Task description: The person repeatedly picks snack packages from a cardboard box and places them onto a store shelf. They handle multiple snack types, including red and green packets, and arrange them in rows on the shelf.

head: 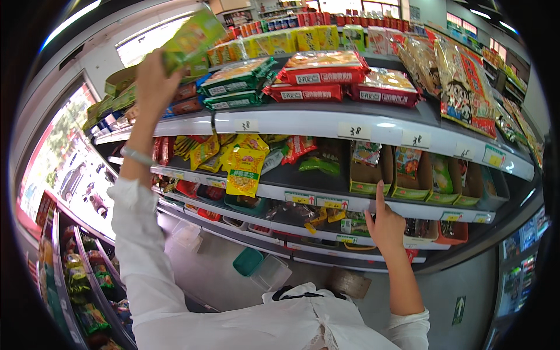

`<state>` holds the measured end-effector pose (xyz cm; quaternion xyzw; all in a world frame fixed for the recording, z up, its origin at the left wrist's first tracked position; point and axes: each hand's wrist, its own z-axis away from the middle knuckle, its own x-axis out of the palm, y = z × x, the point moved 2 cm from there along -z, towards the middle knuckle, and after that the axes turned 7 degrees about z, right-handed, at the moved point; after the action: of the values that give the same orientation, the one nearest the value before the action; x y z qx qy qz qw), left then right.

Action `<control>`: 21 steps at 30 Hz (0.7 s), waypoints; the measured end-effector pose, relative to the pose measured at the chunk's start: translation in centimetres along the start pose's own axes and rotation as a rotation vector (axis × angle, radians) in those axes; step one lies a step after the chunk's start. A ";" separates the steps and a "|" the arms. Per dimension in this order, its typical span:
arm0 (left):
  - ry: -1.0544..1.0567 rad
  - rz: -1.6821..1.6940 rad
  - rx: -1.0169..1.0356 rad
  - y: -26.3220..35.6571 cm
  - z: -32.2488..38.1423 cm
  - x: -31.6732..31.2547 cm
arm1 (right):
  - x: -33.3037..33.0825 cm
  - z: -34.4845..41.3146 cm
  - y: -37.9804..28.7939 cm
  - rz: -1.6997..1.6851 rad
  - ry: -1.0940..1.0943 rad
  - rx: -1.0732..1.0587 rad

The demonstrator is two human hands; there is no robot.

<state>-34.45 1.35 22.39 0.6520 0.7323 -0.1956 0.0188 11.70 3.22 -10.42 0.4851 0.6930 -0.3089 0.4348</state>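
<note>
My left hand (pixel 153 81) is raised at the upper left, gripping a green printed carton (pixel 199 33) that is blurred. It is above the end of the top shelf. My right hand (pixel 388 224) is lower right, index finger extended and thumb apart, with nothing in it. Its fingertip overlaps the front edge of an open cardboard display box (pixel 365 175) on the second shelf; whether they touch I cannot tell. A small printed packet (pixel 366 153) lies at the back of that box. To its right stands another display box (pixel 413 192) with a red packet (pixel 407 162).
Red and green biscuit packs (pixel 323 68) line the top shelf, whose front rail (pixel 297 122) carries price tags. A yellow snack bag (pixel 245 170) hangs over the second shelf's edge. Plastic bins (pixel 248 261) and a brown box (pixel 348 282) sit on the floor; another rack (pixel 83 262) stands left.
</note>
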 end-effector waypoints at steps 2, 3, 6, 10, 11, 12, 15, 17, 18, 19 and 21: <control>0.111 0.015 -0.079 -0.9 1.6 -2.7 | 0.2 0.2 -0.1 -0.044 0.072 -0.003; 0.089 0.160 -0.206 -1.5 2.8 -4.4 | 0.5 0.4 -0.2 -0.077 0.104 0.006; 0.207 0.505 -0.217 -2.4 7.9 -11.1 | 1.9 2.3 -0.6 -0.223 0.069 0.058; 0.265 -0.016 0.057 1.8 17.2 -21.1 | 4.7 6.3 -1.7 -0.427 0.031 0.090; 0.222 -0.049 -0.012 3.6 19.7 -22.4 | 5.5 7.4 -1.9 -0.460 0.005 0.087; 0.180 -0.048 -0.124 5.4 21.9 -23.3 | 6.2 8.4 -2.3 -0.493 -0.023 0.083; -0.080 0.249 -0.406 9.8 26.1 -24.2 | 8.2 11.6 -3.2 -0.527 -0.102 0.026; -0.255 0.551 -0.563 10.6 27.3 -23.4 | 9.6 13.3 -4.0 -0.505 -0.226 -0.029; -0.326 0.681 -0.612 11.0 27.9 -22.7 | 10.3 13.8 -4.3 -0.495 -0.285 -0.061; -0.430 0.834 -0.863 11.3 29.1 -21.5 | 10.9 14.1 -4.7 -0.509 -0.293 -0.084; -0.419 0.993 -1.280 13.0 33.4 -17.6 | 11.9 14.3 -5.2 -0.525 -0.283 -0.110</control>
<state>-26.87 -24.74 -6.84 0.7125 0.3109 0.1717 0.6051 9.36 -5.91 -27.35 0.2170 0.7430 -0.4371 0.4579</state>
